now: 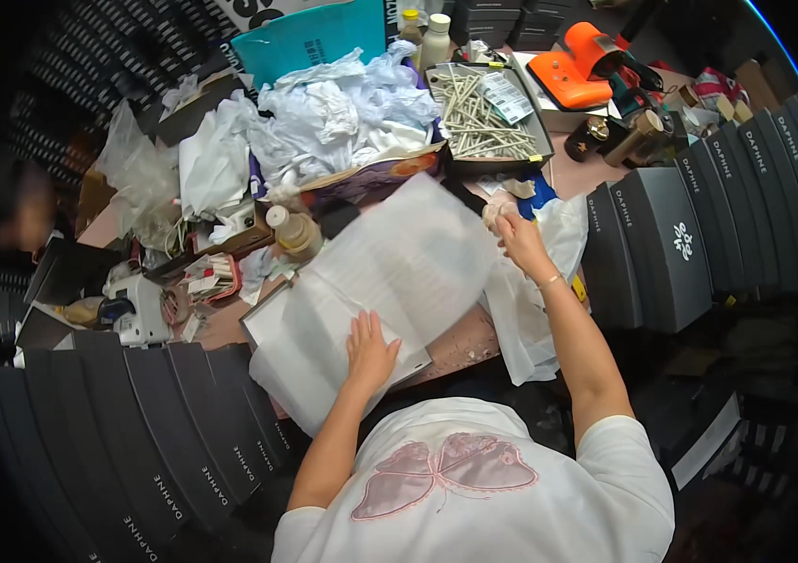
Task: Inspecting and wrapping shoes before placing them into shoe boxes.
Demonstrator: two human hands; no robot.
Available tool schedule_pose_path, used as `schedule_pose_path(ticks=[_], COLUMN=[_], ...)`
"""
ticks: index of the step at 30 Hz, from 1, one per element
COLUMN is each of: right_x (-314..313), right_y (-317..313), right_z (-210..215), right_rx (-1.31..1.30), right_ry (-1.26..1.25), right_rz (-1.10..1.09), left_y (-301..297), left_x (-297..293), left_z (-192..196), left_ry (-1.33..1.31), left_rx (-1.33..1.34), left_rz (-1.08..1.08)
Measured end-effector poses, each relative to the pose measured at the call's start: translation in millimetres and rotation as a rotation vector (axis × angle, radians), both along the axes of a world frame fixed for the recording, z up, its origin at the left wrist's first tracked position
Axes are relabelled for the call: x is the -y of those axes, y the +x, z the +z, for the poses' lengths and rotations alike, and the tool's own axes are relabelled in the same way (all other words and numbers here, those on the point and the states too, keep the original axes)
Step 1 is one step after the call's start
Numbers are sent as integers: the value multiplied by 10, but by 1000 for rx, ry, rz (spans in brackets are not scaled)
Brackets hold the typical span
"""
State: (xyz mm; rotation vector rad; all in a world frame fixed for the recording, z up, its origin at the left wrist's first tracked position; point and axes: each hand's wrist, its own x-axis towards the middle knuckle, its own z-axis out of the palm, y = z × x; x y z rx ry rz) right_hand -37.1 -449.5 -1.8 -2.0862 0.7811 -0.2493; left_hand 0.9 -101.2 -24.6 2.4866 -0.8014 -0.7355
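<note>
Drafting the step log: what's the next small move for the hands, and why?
Probably smooth the white paper with the left hand: that palm lies spread on the sheet, which looks creased and skewed over a dark-edged item. The right hand seems occupied, pinching a pale item too small to identify.

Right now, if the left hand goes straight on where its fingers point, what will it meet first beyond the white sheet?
Beyond the white sheet under it, the left hand would probably first meet the purple-sided box holding crumpled white paper, though depth is hard to judge.
</note>
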Motion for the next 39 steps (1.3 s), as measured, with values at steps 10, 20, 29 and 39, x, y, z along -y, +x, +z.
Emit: schedule_pose_path(ticks=[10,20,29,39], right_x=[-913,-1038,-2359,-2008], right_y=[-1412,-1138,167,84], right_z=[-778,1197,26,-10], right_rx=[-441,328,117,257], right_ry=[-743,419,657,-265], right_rz=[154,-101,421,375], left_y=[435,64,-376,-414], left_x=[-12,63,-574,-1954], left_z=[-357,-348,351,427], left_ry=[402,153,-42,-392], left_rx=[89,150,-398,277], left_rz=[-505,-212,-543,867])
